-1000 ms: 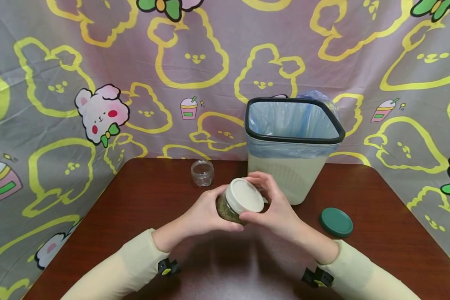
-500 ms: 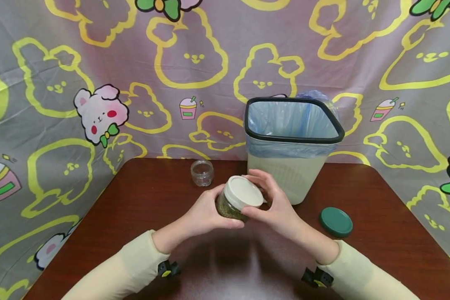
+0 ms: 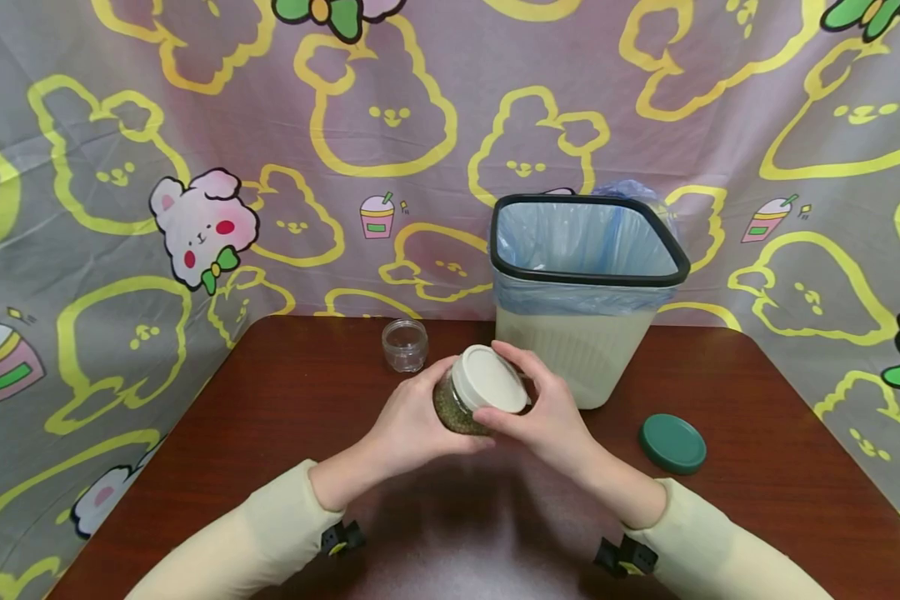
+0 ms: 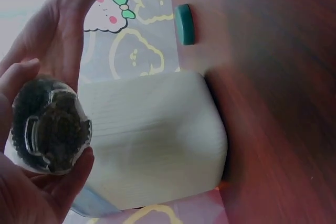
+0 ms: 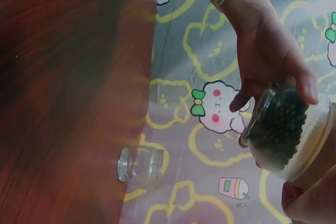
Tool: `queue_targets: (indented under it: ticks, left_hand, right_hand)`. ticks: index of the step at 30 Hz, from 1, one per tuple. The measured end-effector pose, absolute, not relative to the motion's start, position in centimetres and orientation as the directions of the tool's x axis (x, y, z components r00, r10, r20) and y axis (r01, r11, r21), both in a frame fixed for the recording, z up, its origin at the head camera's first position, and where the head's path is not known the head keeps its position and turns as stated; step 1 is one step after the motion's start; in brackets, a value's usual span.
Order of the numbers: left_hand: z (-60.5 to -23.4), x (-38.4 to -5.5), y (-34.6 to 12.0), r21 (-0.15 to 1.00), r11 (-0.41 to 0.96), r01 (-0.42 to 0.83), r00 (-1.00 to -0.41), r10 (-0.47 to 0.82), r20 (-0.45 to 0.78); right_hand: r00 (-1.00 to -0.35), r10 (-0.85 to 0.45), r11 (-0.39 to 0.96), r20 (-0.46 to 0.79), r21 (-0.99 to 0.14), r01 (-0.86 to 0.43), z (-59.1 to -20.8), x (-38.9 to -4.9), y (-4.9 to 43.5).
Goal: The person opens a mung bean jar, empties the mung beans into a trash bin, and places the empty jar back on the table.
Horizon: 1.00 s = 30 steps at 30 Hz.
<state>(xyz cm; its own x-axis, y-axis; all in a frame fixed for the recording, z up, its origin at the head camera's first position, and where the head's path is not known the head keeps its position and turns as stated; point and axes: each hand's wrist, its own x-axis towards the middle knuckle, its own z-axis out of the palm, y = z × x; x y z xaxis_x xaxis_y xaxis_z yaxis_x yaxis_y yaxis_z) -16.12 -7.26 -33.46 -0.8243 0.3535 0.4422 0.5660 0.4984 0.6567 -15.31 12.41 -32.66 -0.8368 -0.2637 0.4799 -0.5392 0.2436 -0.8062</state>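
Above the middle of the table, a clear jar [image 3: 453,408] with small greenish beans inside is held tilted, its white lid [image 3: 492,379] turned up and to the right. My left hand [image 3: 408,421] grips the jar's body, thumb along its near side. The lid's rim is between the thumb and fingers of my right hand [image 3: 547,408]. The left wrist view shows the bottom of the jar [image 4: 63,129] and its dark contents. Round beans show through the glass of the jar [image 5: 278,127] in the right wrist view. The lid hides the jar's mouth.
A beige bin [image 3: 570,350] with a black rim and blue bag stands just behind my hands. At the back left is a small clear jar [image 3: 405,346] without a lid. A green lid [image 3: 672,443] lies on the brown table [image 3: 285,400] to the right. Patterned cloth hangs behind.
Both hands have raised the jar slightly, and its lid now leans more to the right. My right thumb and fingers have shifted a little along the lid's rim.
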Motion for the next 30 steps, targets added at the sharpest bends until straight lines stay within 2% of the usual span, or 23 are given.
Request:
queue_targets:
  ticks: [7,15,19,24,30]
  left_hand:
    - [-33.5,-16.6,-7.9,0.732,0.395,0.555,-0.81,0.458,0.367]
    - [-33.3,-17.2,-8.5,0.809,0.266,0.524,-0.75,0.595,0.289]
    - [-33.3,-17.0,-8.5,0.824,0.27,0.499,-0.776,0.563,0.285]
    - [-33.3,-16.5,-8.1,0.804,0.335,0.492,-0.835,0.444,0.326]
    - [-33.3,-16.0,-7.4,0.728,0.429,0.535,-0.84,0.363,0.403]
  right_hand:
    - [-0.798,-0.329,0.217,0.505,-0.781,-0.585,-32.9,-15.6,13.1]
    - [-0.709,-0.425,0.15,0.562,-0.729,-0.668,-33.1,-16.2,13.8]
    - [-0.726,-0.424,0.144,0.542,-0.751,-0.645,-33.1,-16.2,13.7]
    - [-0.777,-0.368,0.19,0.51,-0.777,-0.6,-33.0,-15.8,13.5]
    - [-0.806,-0.304,0.259,0.508,-0.77,-0.583,-32.8,-15.5,13.0]
